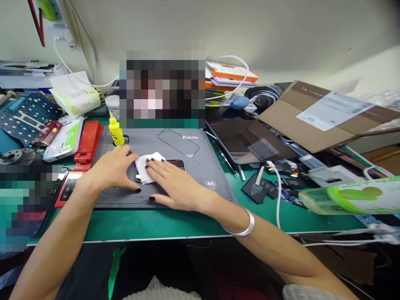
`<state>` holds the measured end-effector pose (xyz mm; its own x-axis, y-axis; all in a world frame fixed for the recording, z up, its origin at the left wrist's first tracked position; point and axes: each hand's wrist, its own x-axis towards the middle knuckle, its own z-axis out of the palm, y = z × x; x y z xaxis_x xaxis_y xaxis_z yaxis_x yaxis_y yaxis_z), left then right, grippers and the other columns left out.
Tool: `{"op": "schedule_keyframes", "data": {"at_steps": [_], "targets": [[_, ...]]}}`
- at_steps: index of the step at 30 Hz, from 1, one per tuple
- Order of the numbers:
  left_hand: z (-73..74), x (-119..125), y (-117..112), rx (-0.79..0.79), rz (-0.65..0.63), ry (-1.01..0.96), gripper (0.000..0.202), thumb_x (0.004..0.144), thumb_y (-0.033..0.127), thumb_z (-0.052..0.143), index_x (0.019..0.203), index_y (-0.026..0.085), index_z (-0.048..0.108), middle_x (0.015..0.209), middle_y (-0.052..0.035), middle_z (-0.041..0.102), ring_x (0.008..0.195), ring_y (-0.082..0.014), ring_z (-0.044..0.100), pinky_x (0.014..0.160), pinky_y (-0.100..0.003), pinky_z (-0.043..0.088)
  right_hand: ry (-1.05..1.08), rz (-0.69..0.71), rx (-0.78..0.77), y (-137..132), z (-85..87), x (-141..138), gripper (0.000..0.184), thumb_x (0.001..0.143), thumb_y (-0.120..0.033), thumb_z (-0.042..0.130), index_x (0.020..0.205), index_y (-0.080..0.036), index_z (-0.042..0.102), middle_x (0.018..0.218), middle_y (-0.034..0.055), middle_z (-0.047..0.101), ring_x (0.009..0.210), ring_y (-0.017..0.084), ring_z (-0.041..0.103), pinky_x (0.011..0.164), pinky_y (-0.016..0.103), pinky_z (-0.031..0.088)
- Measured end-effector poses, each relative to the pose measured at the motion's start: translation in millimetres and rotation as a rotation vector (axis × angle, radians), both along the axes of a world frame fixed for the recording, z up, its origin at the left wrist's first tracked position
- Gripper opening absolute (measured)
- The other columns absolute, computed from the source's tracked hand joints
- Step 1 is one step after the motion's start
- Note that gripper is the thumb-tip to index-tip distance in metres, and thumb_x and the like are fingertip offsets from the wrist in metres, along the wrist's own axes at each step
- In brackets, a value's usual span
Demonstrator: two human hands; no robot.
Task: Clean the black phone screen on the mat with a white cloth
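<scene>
A smartphone (178,163) lies flat on a grey work mat (150,140), its dark side up. A white wipe (144,175) covers much of its left part. My right hand (175,183) is laid over the wipe, fingers stretched out and pressing it on the phone, thumb out to the side on the mat. At the phone's left end is my left hand (114,168), fingers and thumb curved and apart. Its fingertips are by the wipe's upper left corner; the thumb rests on the mat just below the phone's near edge. Some left fingers are hidden.
A yellow dropper bottle (116,131) stands at the mat's back left. Left of the mat is a red device (89,141). To the right lie a dark tablet-like panel (240,137), slim tools (225,158), loose parts (258,188) and a cardboard box (309,112). A white cable (278,200) crosses the green table.
</scene>
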<state>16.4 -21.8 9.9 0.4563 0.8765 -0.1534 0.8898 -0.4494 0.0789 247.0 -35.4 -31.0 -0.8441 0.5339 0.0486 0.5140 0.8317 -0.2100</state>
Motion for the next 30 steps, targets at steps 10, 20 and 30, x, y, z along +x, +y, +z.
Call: {"op": "schedule_keyframes", "data": {"at_steps": [10,20,30], "targets": [[-1.8,0.7,0.0,0.024,-0.005,0.029,0.065,0.068,0.052,0.075,0.121,0.018,0.06,0.125,-0.0143,0.054,0.117,-0.0343,0.052,0.097,-0.042,0.046,-0.014,0.114,0.03,-7.7,2.2,-5.4,0.073,0.097,-0.054,0.048,0.145,0.0,0.043,0.158,0.0227,0.033,0.148,0.035,0.027,0.123,0.051,0.024],[-2.0,0.8,-0.8,0.034,-0.011,0.044,0.066,0.069,0.053,0.075,0.123,0.016,0.06,0.123,-0.0138,0.055,0.115,-0.0323,0.052,0.096,-0.041,0.047,-0.008,0.157,0.033,-10.3,3.5,-3.0,0.073,0.096,-0.057,0.05,0.144,-0.003,0.045,0.156,0.0222,0.037,0.147,0.034,0.031,0.122,0.05,0.026],[-3.9,-1.2,0.6,0.017,-0.009,0.038,0.076,0.067,0.061,0.075,0.127,0.017,0.057,0.128,-0.0138,0.053,0.118,-0.0327,0.05,0.097,-0.041,0.045,0.022,-0.02,0.103,-2.2,0.2,1.0,0.072,0.094,-0.05,0.057,0.145,-0.003,0.041,0.151,0.0264,0.041,0.143,0.039,0.037,0.116,0.057,0.035]]}}
